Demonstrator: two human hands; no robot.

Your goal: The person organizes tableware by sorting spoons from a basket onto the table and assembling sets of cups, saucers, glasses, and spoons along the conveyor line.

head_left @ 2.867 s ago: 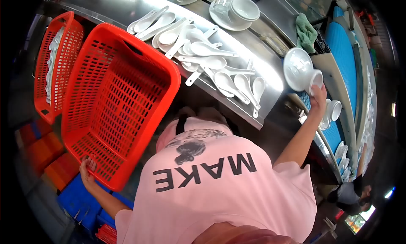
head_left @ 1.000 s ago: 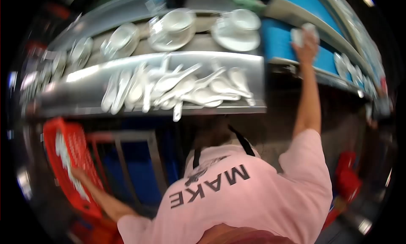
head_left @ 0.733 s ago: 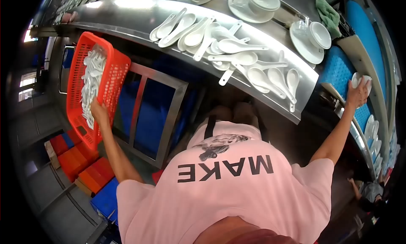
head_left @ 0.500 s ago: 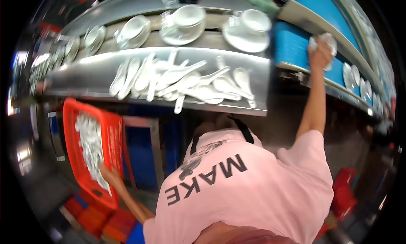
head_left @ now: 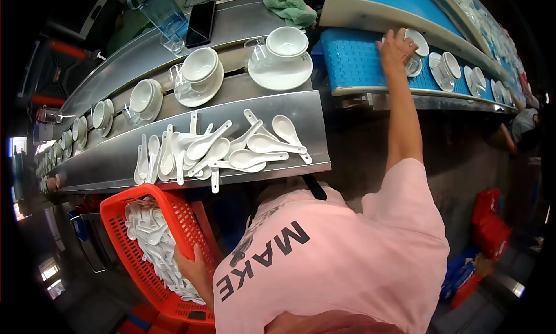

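Shirt front, pink (head_left: 341, 247), nearest, 5 o'clock of view centre. Left hand (head_left: 194, 270) at 7-8 o'clock, on the near side of the red basket (head_left: 174, 218); fingers look hooked over the rim, grasping it. Can't tell if fingertips touch the basket spoons (head_left: 153, 241), a heap of white ones filling the basket, which is tilted. Basket sits at 8 o'clock, just below the edge of the metal counter (head_left: 116, 160).

On the counter, 9 to 11 o'clock, loose spoons (head_left: 246, 159): white, overlapping, several crossing, a few handles past the edge. Behind them, row of dish sets (head_left: 286, 41), stacked white bowls on saucers, glasses beside, from 12 round to 9 o'clock.

Right hand (head_left: 398, 51) at 1-2 o'clock, over the blue belt (head_left: 350, 62), against a white bowl (head_left: 418, 43); glass (head_left: 413, 68) just below it. Fingers bent, tips partly hidden: grip or release, can't tell. More belt sets (head_left: 445, 70) at 2 to 3 o'clock.

Further back: green cloth (head_left: 292, 8), 12; black phone (head_left: 200, 24), 11; blue-tinted bottle (head_left: 156, 13), 10-11. Another person (head_left: 524, 123), 3 o'clock, blurred.
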